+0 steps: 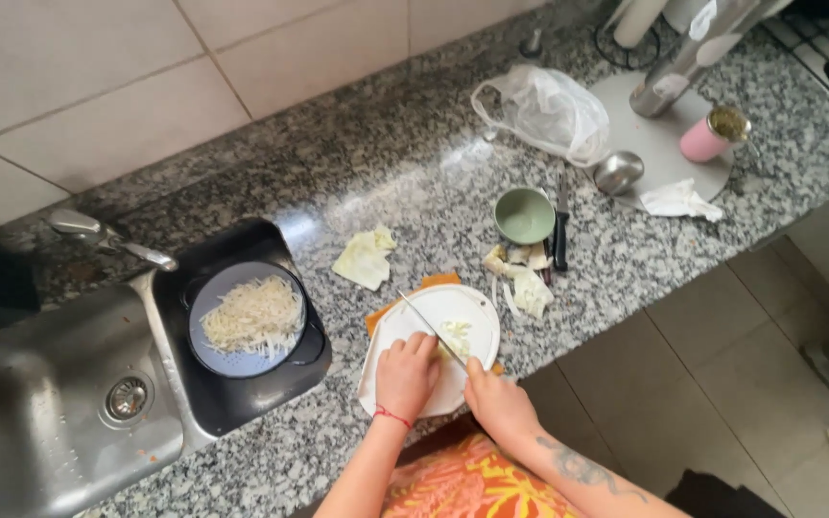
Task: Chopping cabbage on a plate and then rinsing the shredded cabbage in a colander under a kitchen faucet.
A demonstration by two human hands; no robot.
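At the near edge of the bench (414, 182), just above the person's patterned orange clothing (467, 484), a round white plate (477, 321) was used as a cutting surface, with an orange board (431, 281) showing from under its far rim, apparently to keep the granite from being scored. The left hand (407, 376), a red cord at its wrist, was laid flat on the plate with its fingers (418, 342) curled narrow and pressed onto pale shredded cabbage (455, 336), so that the pile could be steadied close against the blade. The right hand (497, 398) was closed around the handle of a knife (431, 326); the handle itself was hidden in the fist. The knife's long axis ran diagonally, from the right hand up and to the left, with the tip pointed toward the far-left rim of the plate and the wall beyond, and the blade lay between the two hands.

Farther left, a grey colander (247, 317) holding shredded cabbage already cut was set in a black basin (242, 384) beside the steel sink (50, 403), seemingly so that it could drain. Beyond the plate, a loose cabbage leaf (365, 257) and cabbage trimmings (528, 283) lay on the granite, near a green bowl (524, 215) and a second, black-handled knife (561, 225). At the far side, a clear plastic bag (541, 110), a metal ladle (618, 173) and a pink cup (712, 134) were seen.
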